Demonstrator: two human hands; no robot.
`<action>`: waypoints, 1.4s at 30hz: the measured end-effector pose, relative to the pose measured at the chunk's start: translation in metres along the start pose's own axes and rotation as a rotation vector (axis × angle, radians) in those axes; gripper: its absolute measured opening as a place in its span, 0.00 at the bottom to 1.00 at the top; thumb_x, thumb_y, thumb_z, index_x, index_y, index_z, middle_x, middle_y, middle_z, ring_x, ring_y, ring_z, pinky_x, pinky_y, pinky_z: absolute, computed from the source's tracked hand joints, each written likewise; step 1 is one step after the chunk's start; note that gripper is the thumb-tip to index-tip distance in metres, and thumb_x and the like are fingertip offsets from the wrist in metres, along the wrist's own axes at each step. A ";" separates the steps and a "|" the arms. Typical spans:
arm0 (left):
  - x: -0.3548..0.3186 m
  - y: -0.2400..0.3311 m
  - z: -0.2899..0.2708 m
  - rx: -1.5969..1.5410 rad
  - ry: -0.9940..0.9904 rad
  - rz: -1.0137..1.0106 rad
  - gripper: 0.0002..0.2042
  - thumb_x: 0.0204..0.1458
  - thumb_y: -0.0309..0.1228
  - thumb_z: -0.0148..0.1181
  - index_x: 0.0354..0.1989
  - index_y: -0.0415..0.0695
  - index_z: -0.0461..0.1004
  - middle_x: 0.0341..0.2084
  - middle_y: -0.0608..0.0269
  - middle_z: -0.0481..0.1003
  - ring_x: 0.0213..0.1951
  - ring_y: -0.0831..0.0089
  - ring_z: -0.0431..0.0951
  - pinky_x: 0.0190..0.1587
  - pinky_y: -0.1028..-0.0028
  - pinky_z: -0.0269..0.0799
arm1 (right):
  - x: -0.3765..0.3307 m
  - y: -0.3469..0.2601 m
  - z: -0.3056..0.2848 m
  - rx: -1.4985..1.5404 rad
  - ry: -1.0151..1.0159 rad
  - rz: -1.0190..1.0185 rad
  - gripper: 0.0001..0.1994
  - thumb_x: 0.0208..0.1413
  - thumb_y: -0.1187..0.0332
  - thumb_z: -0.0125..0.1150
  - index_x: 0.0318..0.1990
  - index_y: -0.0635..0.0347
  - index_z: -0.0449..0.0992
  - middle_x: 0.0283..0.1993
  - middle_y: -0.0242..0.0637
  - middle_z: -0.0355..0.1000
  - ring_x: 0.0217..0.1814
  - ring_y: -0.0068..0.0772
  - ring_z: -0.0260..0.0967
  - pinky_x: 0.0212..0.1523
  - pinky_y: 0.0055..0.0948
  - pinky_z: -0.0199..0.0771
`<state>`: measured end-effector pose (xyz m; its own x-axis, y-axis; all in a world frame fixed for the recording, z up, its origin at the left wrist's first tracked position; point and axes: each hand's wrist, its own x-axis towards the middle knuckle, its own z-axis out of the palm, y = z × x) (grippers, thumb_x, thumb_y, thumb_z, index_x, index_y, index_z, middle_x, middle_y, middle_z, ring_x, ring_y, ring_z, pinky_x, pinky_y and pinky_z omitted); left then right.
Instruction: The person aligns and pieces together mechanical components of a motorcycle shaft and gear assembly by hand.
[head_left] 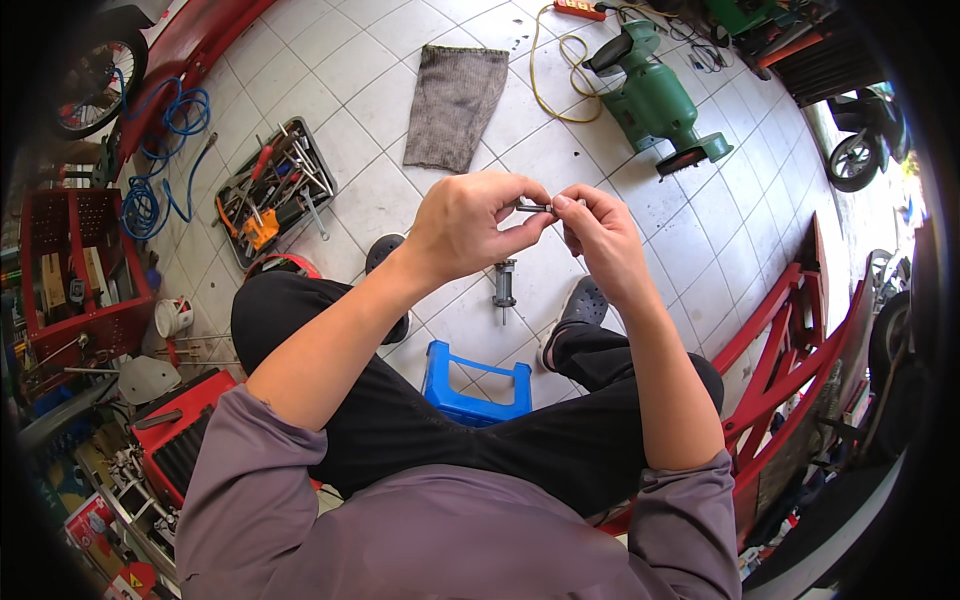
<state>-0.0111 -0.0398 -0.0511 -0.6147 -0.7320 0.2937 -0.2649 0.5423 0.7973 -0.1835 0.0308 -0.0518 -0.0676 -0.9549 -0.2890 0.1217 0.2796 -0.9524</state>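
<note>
now we sit on a blue stool (474, 385) over the white tile floor (380, 195), with both hands up in front of us. our left hand (465, 225) and our right hand (600, 235) meet in the middle, and each one has its fingers pressed together on one end of a thin metal pin (533, 207). so the pin hangs in the air between our two hands, above our knees. right under it a small grey metal part (504, 285) stands upright on the tiles between our shoes. a tray of tools (272, 190) lies off to our left, a grey rag (455, 105) lies further ahead, and a green bench grinder (655, 100) sits ahead to the right. we think the pin could slip if one pinch goes loose, because it is so thin. then it might drop, bounce on the hard tiles and roll away, or knock the small part over
</note>
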 end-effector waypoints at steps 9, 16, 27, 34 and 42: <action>0.000 -0.001 0.003 0.028 0.047 0.112 0.09 0.39 0.29 0.70 0.29 0.45 0.79 0.10 0.68 0.60 0.13 0.77 0.58 0.17 0.75 0.54 | -0.001 0.000 -0.002 0.010 0.004 0.066 0.08 0.56 0.67 0.57 0.34 0.63 0.74 0.20 0.19 0.61 0.21 0.10 0.52 0.21 0.16 0.50; 0.000 -0.001 0.004 0.040 0.042 0.110 0.10 0.39 0.30 0.71 0.30 0.47 0.77 0.10 0.68 0.59 0.13 0.77 0.57 0.17 0.74 0.54 | -0.002 -0.001 -0.003 0.009 -0.013 0.051 0.09 0.57 0.65 0.58 0.35 0.63 0.75 0.21 0.20 0.62 0.22 0.10 0.54 0.22 0.16 0.52; 0.000 0.001 -0.006 0.102 -0.094 -0.039 0.13 0.40 0.40 0.70 0.33 0.50 0.77 0.13 0.66 0.66 0.15 0.73 0.68 0.18 0.72 0.61 | -0.002 0.000 -0.006 0.001 -0.009 0.039 0.11 0.59 0.64 0.59 0.37 0.65 0.76 0.21 0.18 0.60 0.21 0.08 0.49 0.20 0.16 0.47; 0.000 -0.001 -0.003 0.043 -0.076 0.051 0.17 0.39 0.36 0.72 0.38 0.46 0.76 0.10 0.68 0.59 0.12 0.79 0.57 0.17 0.76 0.53 | -0.001 -0.003 -0.012 -0.041 -0.022 0.038 0.12 0.60 0.63 0.58 0.40 0.64 0.74 0.22 0.21 0.60 0.23 0.11 0.53 0.24 0.16 0.53; 0.002 0.005 -0.009 -0.038 -0.158 -0.058 0.18 0.39 0.34 0.72 0.40 0.46 0.75 0.11 0.69 0.58 0.13 0.80 0.56 0.18 0.77 0.53 | 0.000 -0.002 -0.010 -0.038 0.013 -0.033 0.12 0.60 0.64 0.58 0.38 0.66 0.76 0.22 0.18 0.59 0.21 0.07 0.48 0.19 0.16 0.44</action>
<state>-0.0069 -0.0417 -0.0418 -0.7091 -0.6862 0.1625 -0.2767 0.4827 0.8309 -0.1936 0.0310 -0.0507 -0.0843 -0.9625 -0.2580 0.0819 0.2514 -0.9644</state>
